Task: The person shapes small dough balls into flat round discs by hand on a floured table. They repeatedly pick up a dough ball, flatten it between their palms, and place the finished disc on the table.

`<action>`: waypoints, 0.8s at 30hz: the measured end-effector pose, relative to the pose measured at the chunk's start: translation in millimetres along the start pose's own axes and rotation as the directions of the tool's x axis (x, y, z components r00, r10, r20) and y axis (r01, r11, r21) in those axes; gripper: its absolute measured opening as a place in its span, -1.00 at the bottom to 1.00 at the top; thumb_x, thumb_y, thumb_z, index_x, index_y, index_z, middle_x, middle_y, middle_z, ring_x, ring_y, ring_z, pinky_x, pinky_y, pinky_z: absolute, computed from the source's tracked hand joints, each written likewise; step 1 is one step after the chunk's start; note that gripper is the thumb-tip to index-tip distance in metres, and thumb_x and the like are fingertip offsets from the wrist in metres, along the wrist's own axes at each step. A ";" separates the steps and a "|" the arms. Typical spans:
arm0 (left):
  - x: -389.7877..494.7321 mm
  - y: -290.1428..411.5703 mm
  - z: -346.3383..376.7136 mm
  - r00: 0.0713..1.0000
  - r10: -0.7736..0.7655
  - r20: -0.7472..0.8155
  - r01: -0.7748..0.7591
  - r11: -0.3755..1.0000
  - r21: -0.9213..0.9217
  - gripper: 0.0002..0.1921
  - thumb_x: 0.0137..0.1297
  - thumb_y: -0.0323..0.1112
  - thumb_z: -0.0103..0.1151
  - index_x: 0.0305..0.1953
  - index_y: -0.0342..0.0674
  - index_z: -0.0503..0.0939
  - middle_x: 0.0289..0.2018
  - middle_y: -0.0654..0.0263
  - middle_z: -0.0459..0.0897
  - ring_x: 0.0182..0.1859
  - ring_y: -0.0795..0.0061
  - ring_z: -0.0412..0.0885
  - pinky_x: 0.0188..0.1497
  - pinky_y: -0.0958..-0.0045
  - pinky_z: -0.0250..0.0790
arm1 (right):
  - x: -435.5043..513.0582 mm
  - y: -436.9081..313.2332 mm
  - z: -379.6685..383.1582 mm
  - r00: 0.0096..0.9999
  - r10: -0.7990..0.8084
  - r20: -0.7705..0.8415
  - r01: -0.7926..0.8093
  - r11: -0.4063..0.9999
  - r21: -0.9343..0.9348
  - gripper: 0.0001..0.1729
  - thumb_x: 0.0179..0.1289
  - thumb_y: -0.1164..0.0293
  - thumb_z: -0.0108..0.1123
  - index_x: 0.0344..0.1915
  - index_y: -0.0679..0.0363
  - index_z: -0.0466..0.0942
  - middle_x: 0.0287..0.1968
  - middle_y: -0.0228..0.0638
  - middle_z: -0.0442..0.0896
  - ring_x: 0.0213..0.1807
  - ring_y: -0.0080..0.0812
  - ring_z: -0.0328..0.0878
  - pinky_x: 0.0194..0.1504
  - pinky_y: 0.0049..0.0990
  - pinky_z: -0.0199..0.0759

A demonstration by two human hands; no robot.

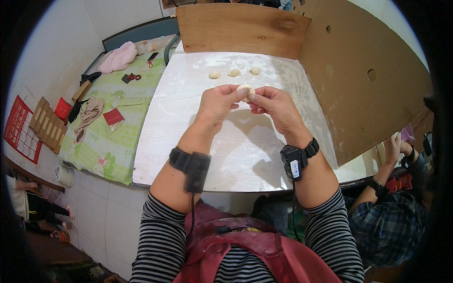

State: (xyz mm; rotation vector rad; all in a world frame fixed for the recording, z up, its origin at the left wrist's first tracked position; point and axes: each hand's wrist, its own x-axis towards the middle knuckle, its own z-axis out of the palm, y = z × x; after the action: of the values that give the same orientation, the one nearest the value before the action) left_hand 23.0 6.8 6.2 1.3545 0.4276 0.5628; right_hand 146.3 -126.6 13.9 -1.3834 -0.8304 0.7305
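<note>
Between my two hands, raised over the floured white board, is a small round piece of pale dough. My left hand pinches its left side with thumb and fingers. On the other side, my right hand grips it the same way, with the thumb against its lower edge. Beyond my hands, three small dough lumps lie in a loose row on the board: a left one, a middle one and a right one. The dough's underside is hidden.
A wooden panel stands along the board's far edge. Tall cardboard walls off the right side, with a co-worker beyond it. At left, a green patterned cloth carries a phone, a red booklet and a pink cloth.
</note>
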 end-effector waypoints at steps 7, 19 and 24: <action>-0.5 -3.8 3.4 1.000 0.003 -0.028 -0.005 0.996 -0.092 -0.70 0.20 -0.23 0.40 -0.17 -0.34 0.69 -0.28 0.32 0.71 -0.20 0.56 0.56 -0.09 0.46 0.37 | -5.7 -3.3 10.3 1.000 -0.003 0.006 0.003 0.998 0.066 -0.62 0.21 0.23 0.39 -0.20 0.35 0.60 -0.35 -0.35 0.65 -0.35 -0.57 0.57 -0.20 -0.58 0.49; 3.0 -5.6 -1.7 0.999 0.016 -0.027 -0.017 1.000 -0.014 -0.72 0.23 -0.25 0.38 -0.12 -0.29 0.69 -0.26 0.36 0.70 -0.21 0.62 0.53 -0.10 0.54 0.32 | -4.2 -2.0 6.5 1.000 -0.029 0.006 0.029 0.998 -0.049 -0.69 0.29 0.32 0.32 -0.11 0.33 0.59 -0.23 -0.34 0.66 -0.27 -0.56 0.61 -0.19 -0.59 0.49; 3.7 -3.7 0.8 1.000 0.005 -0.025 -0.006 1.000 -0.003 -0.75 0.22 -0.30 0.39 -0.14 -0.32 0.70 -0.25 0.32 0.71 -0.19 0.58 0.54 -0.05 0.52 0.35 | -3.0 -2.4 3.8 0.999 0.018 0.037 -0.016 0.998 -0.057 -0.68 0.30 0.30 0.33 -0.10 0.32 0.59 -0.21 -0.35 0.67 -0.25 -0.55 0.61 -0.20 -0.59 0.48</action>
State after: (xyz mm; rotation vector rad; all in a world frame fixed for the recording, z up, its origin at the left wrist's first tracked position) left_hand 26.9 8.0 2.8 1.3474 0.4430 0.5850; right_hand 141.4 -127.3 16.2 -1.4322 -0.8758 0.7533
